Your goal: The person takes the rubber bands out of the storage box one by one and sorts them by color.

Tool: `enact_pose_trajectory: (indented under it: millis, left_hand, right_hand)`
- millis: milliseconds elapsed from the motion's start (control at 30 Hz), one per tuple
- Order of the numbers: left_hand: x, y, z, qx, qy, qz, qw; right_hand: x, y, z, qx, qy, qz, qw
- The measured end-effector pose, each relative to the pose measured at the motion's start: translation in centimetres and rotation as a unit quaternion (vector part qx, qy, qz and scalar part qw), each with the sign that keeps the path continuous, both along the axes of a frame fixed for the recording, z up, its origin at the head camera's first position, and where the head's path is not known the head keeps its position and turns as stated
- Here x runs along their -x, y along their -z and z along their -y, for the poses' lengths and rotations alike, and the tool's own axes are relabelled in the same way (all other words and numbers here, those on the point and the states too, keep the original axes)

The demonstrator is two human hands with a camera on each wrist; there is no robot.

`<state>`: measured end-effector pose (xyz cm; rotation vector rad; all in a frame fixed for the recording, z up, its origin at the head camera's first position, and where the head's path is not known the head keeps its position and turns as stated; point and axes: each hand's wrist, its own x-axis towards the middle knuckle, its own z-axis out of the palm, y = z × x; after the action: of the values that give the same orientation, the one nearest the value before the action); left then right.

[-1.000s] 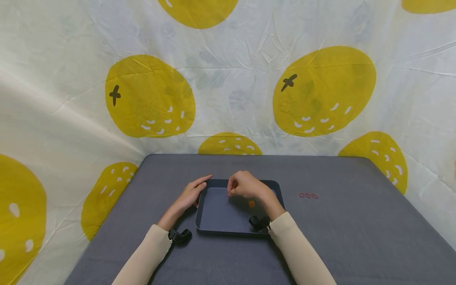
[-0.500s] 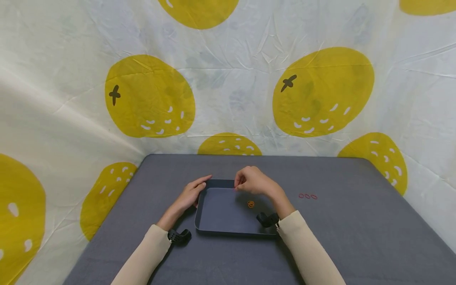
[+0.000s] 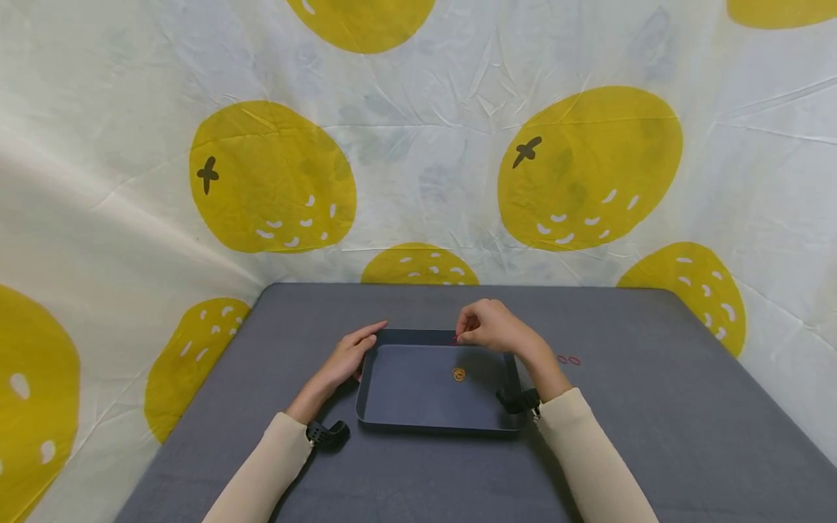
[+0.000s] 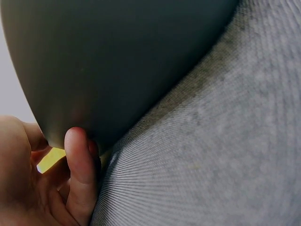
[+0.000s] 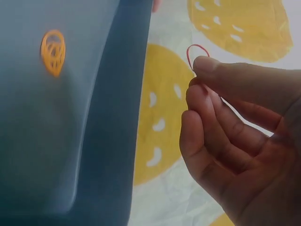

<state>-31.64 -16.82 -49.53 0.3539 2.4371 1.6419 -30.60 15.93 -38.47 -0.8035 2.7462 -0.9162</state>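
My right hand [image 3: 497, 327] is above the far right part of a dark grey tray [image 3: 418, 427]. Between its thumb and index finger it pinches a thin red rubber band [image 5: 197, 45], whose loop sticks up past the thumb tip in the right wrist view. On the tray floor lies a small cluster of orange rubber bands [image 3: 459, 375]. At the tray's far left corner, my left hand [image 3: 345, 359] holds the rim, with a finger [image 4: 80, 160] against the outer wall in the left wrist view.
Right of the tray, red rubber bands [image 3: 575, 360] lie on the grey table [image 3: 654, 421]; the right forearm partly blocks that area. Behind the table hangs a white cloth [image 3: 425, 181] with a yellow fruit print.
My right hand has moved right and slightly away across the tray, carrying the red rubber band. Its arm now hides part of the red row. My left hand stays on the tray.
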Motion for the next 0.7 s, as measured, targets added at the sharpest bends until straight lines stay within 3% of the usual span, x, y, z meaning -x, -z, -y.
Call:
enact_pose_trajectory:
  millis: [367,700]
  left_hand:
    - [-0.2,-0.2,0.0,-0.003,-0.006,0.001,1.0000]
    - [-0.3,-0.3,0.0,-0.005,-0.008,0.002,1.0000]
  right_hand:
    - [-0.3,-0.3,-3.7,0.020,0.034,0.012,0.9991]
    - [-0.7,-0.2,-7.3,0.008,0.055,-0.010,0.9984]
